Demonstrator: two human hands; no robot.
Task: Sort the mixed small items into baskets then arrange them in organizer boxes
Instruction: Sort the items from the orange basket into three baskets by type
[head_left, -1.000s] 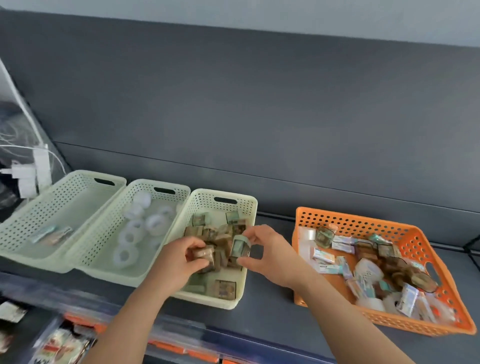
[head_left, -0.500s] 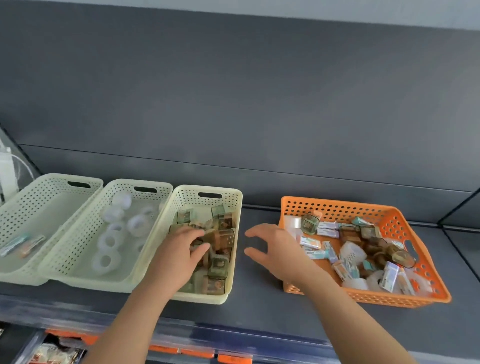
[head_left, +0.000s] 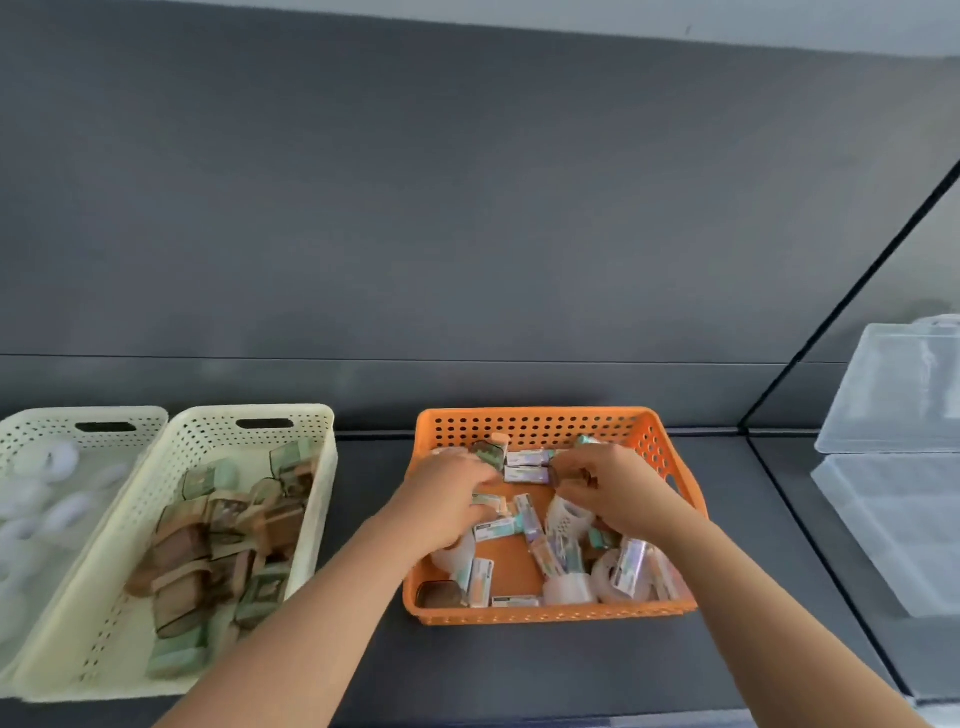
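L hand (head_left: 448, 493), R hand (head_left: 621, 491) in orange perforated basket (head_left: 545, 425).

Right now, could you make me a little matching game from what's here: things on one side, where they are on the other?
Things:
1 orange basket
2 pile of brown packs
3 white rings
4 clear boxes

Places:
A far right
B in the cream basket
C in the leftmost basket
D around the left hand and right hand

Pairs: 1-D, 2-B, 3-C, 4-A
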